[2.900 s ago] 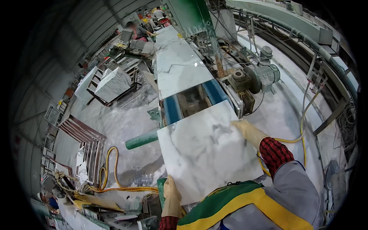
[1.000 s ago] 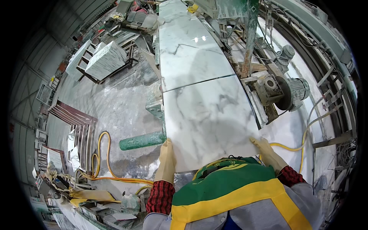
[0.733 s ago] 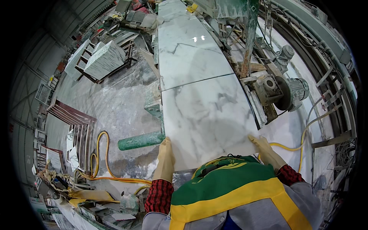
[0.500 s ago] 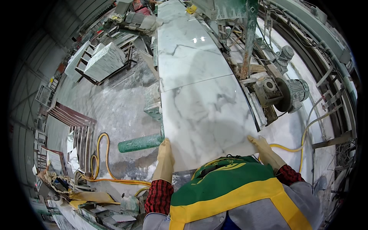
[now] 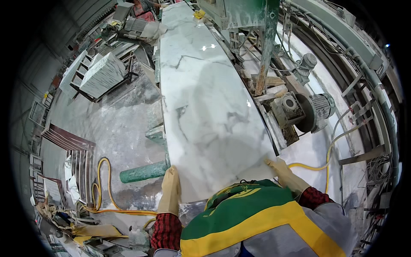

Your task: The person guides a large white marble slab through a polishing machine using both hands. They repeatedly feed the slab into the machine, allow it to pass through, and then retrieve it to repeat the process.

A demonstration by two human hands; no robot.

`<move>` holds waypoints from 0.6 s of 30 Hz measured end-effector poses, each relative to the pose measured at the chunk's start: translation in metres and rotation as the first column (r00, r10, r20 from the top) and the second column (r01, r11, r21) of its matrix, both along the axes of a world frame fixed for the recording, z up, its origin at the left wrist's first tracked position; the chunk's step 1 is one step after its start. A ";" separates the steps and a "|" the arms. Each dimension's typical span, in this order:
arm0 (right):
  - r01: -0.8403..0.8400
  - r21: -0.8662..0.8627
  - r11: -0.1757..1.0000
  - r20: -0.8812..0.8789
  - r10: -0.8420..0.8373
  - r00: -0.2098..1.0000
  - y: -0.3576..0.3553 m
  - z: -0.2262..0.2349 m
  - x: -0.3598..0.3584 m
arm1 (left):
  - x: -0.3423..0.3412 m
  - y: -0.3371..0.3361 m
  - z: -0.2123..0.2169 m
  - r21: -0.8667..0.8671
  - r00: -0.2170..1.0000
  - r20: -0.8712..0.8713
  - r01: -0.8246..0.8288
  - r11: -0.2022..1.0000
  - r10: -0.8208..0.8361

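A long white marble slab (image 5: 214,124) with grey veins lies flat on the machine bed, running away from me. My left hand (image 5: 170,189), in a pale rubber glove, presses against the slab's near left corner. In a matching glove, my right hand (image 5: 281,170) grips the near right corner. A second slab (image 5: 188,47) lies butted end to end beyond the first. My green and yellow apron (image 5: 244,214) covers the slab's near edge.
A green roller (image 5: 143,171) sticks out left of the bed. An electric motor (image 5: 314,112) and a green machine column (image 5: 267,38) stand on the right. Yellow hoses (image 5: 102,188) lie on the dusty floor. Stacked tiles (image 5: 105,73) sit on a rack at upper left.
The near slab has slid away from me along the bed until it meets the far slab, closing the gap. Both hands stayed on its near corners and followed it.
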State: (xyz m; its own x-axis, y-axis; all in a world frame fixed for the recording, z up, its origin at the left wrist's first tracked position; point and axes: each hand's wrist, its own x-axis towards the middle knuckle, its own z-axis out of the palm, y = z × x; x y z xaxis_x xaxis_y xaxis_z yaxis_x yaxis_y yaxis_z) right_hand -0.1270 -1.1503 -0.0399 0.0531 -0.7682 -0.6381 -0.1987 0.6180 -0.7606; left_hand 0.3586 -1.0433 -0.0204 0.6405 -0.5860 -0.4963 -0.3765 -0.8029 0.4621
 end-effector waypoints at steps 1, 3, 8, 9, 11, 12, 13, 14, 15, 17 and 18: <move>-0.018 -0.019 1.000 0.015 0.018 1.000 0.000 -0.006 -0.005 | 0.000 -0.002 0.000 0.012 0.999 0.031 0.019 1.000 -0.020; -0.086 -0.039 0.996 -0.057 0.084 0.995 -0.003 -0.022 -0.014 | -0.011 -0.007 0.014 0.055 0.996 0.084 0.033 0.998 -0.037; -0.198 -0.044 0.979 -0.179 0.188 0.966 -0.012 0.011 -0.009 | -0.012 -0.013 0.012 0.062 0.991 0.111 0.074 0.995 -0.081; -0.219 -0.085 0.972 -0.143 0.206 0.968 -0.014 -0.002 -0.015 | -0.014 -0.007 0.013 0.046 0.989 0.126 0.073 0.996 -0.079; -0.224 -0.141 0.964 -0.193 0.195 0.962 -0.008 -0.016 -0.024 | 0.010 0.004 -0.049 -0.025 0.956 0.180 0.242 0.970 -0.233; -0.231 -0.167 0.958 -0.207 0.195 0.959 -0.014 -0.023 -0.025 | -0.001 -0.004 -0.020 -0.004 0.958 0.172 0.235 0.972 -0.230; -0.267 -0.152 0.952 -0.209 0.233 0.950 -0.013 0.005 -0.014 | -0.011 -0.011 0.016 0.012 0.959 0.170 0.226 0.974 -0.225; -0.294 -0.160 0.942 -0.204 0.260 0.944 -0.016 -0.014 -0.019 | -0.003 -0.007 0.001 -0.007 0.946 0.189 0.269 0.963 -0.263; -0.302 -0.180 0.936 -0.201 0.265 0.943 -0.011 -0.038 -0.033 | 0.010 -0.006 -0.022 -0.034 0.924 0.215 0.330 0.943 -0.316; -0.462 -0.216 0.860 -0.167 0.434 0.885 -0.020 -0.030 -0.036 | 0.001 -0.015 0.017 0.023 0.935 0.223 0.278 0.960 -0.276; -0.525 -0.244 0.815 -0.150 0.503 0.851 -0.022 -0.021 -0.037 | 0.004 -0.018 0.020 -0.019 0.935 0.228 0.284 0.959 -0.273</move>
State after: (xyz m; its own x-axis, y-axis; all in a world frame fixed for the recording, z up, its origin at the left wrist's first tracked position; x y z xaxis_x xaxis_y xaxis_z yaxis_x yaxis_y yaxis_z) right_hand -0.1637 -1.1725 -0.0608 0.4489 -0.7824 -0.4317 -0.4929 0.1862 -0.8499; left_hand 0.3625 -1.0613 -0.0006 0.5380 -0.7774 -0.3259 -0.6790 -0.6287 0.3791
